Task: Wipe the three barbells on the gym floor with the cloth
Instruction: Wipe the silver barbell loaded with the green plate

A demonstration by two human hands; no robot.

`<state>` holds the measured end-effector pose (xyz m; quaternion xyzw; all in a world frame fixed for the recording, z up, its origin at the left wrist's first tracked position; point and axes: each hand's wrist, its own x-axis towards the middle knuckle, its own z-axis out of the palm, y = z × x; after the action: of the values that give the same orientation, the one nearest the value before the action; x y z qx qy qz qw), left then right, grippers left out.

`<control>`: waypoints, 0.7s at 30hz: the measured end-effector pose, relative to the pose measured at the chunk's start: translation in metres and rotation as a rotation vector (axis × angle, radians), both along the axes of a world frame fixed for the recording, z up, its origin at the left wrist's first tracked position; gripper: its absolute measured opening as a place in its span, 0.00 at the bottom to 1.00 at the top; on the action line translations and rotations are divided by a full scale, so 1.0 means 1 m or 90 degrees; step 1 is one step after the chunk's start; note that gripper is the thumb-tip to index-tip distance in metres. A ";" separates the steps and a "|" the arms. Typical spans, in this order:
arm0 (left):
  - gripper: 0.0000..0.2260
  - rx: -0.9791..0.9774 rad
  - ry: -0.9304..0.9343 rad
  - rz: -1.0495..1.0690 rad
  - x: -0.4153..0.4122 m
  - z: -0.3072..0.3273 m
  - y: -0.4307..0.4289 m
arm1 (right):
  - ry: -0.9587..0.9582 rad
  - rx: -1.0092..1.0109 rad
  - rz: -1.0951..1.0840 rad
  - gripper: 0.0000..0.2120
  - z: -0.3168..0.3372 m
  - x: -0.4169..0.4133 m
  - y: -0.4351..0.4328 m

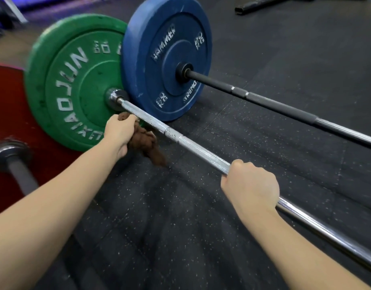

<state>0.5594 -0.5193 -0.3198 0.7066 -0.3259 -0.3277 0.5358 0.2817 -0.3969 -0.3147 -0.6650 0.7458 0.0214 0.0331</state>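
Work is centring on the silver knurled steel barbell, which is lying on the black speckled rubber floor. Its long axis is running from the round green bumper plate at upper left down toward the lower right. The left hand is curling round a bunched brown cloth, holding it just beside the shaft's near side, close to the collar. Whether the cloth is actually touching the metal is hard to tell. The right hand is wrapping its fingers over the same shaft further along, apparently steadying it. The length to be wiped next is probably stretching rightward from the cloth, between the two hands, and the left hand is the nearer one for sliding along that axis. A black-shafted barbell with a blue bumper plate is lying just behind. A dark bar with a red plate is sitting at the left edge.
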 end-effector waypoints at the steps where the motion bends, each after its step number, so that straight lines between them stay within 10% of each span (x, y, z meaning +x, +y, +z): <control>1: 0.06 0.002 -0.055 0.021 0.002 0.004 0.001 | -0.001 0.000 0.000 0.12 0.000 0.000 0.000; 11: 0.21 -0.102 -0.437 0.054 0.007 0.100 -0.049 | -0.008 0.006 0.004 0.14 -0.002 0.000 -0.001; 17: 0.39 0.295 -0.699 -0.226 0.006 0.024 -0.081 | -0.004 0.001 0.016 0.13 -0.004 0.000 -0.002; 21: 0.30 0.384 -0.766 -0.371 0.001 0.037 -0.091 | -0.021 -0.001 0.020 0.12 -0.006 -0.001 -0.003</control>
<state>0.5600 -0.6100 -0.2826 0.7657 -0.6341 -0.0879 -0.0623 0.2806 -0.3994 -0.3205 -0.6771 0.7345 0.0102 0.0441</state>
